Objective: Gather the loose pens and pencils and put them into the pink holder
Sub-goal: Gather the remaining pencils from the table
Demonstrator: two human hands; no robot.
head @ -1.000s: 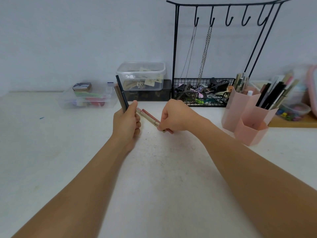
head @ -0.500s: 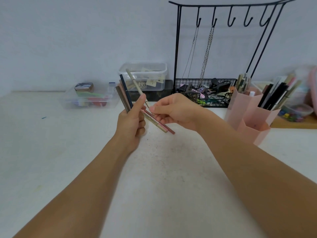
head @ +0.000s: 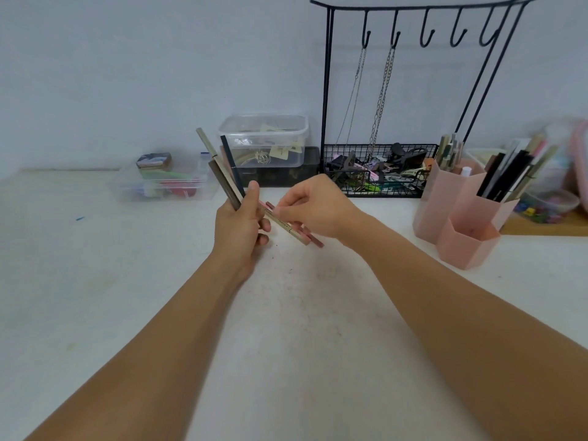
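My left hand (head: 239,232) is closed around a bundle of pencils (head: 222,173) that sticks up and to the left: a beige one, a brown one and a dark blue one. Right beside it, my right hand (head: 313,208) pinches two more pencils (head: 288,226), one beige and one reddish. These slant down to the right just over the white table (head: 286,329), and their upper ends meet my left fingers. The pink holder (head: 458,224) stands at the right with several pens and pencils upright in its back compartments; its low front compartment looks empty.
A black wire rack (head: 378,173) with hooks, chains and a basket of clips stands behind my hands. Clear plastic boxes (head: 264,140) sit by the wall, another clear box (head: 162,183) further left. A wooden board (head: 541,226) with a small tub lies at far right.
The beige pencil my right hand was lifting now stands in the left hand's bundle. My right hand has dropped back and pinches the two slanting pencils.
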